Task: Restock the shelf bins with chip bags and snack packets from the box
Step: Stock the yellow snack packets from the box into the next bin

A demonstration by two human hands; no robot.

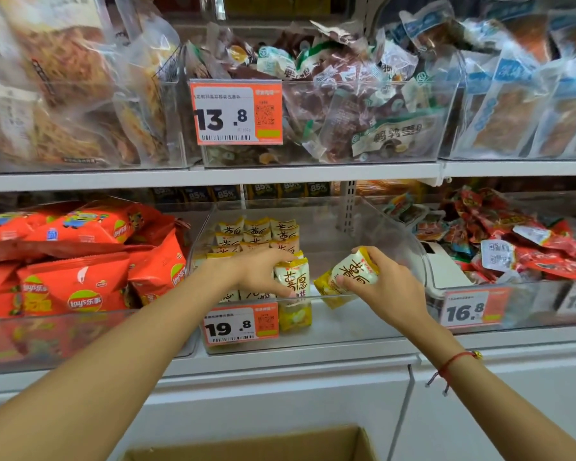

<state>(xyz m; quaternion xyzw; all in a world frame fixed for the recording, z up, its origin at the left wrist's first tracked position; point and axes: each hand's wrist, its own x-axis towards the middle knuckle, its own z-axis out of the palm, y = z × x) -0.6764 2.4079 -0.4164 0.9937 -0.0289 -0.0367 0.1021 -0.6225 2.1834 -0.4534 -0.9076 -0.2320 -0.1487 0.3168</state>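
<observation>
left hand: the left hand is reaching into the middle clear bin, fingers curling round the top of a white-and-yellow snack packet that's standing upright right at the bin's front wall

right hand: the right hand is gripping a second packet of the same kind, tilted over on its side, hovering just inside the front right part of that bin. A red string bracelet is sitting on that wrist

both arms: stretching up and forward from the bottom corners, bare forearms, hands near each other but not touching

snack stock: more of the same packets are standing in rows toward the back left of the bin; the right half is looking bare

box: the cardboard box is sitting low at the bottom edge, only its rim showing, so can't tell what's inside

neighbours: orange chip bags are filling the bin on the left, red packets the one on the right

price tags: an orange tag reading 19.8 is hanging on the middle bin

shelf above: white shelf board carrying more clear bins of brownish sealed snacks, kinda blurry through the plastic
</observation>
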